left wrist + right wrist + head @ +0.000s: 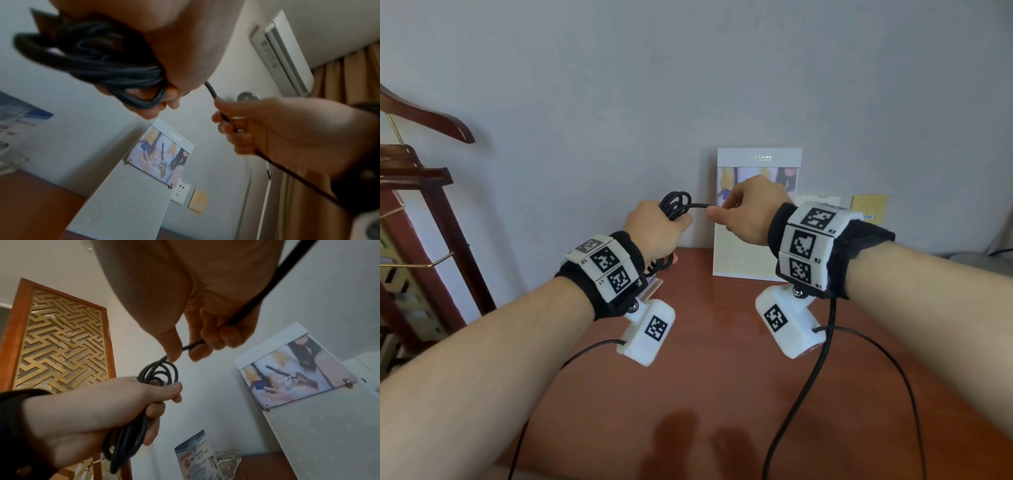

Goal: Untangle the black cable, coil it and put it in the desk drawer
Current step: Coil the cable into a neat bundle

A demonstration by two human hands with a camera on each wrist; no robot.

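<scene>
Above the brown desk (pixel 705 342), my left hand (pixel 654 229) grips several loops of the black cable (pixel 676 202) as a coil. The coil's lower end hangs below my fist. A short taut strand (pixel 700 205) runs from the coil to my right hand (pixel 743 212), which pinches it between thumb and curled fingers. In the right wrist view the cable (pixel 267 293) passes through that hand and out behind the palm. Its loose tail (pixel 801 394) hangs past my right wrist toward the desk's front edge. The left wrist view shows the coil (pixel 98 65) close up. No drawer shows in any view.
A tall display card (pixel 756 253) leans on the wall behind my hands, with wall sockets (pixel 868 207) to its right. A dark wooden clothes stand (pixel 424 192) is at the left. A glass ashtray (pixel 226 462) and a notice card (pixel 195 456) sit at the desk's back left.
</scene>
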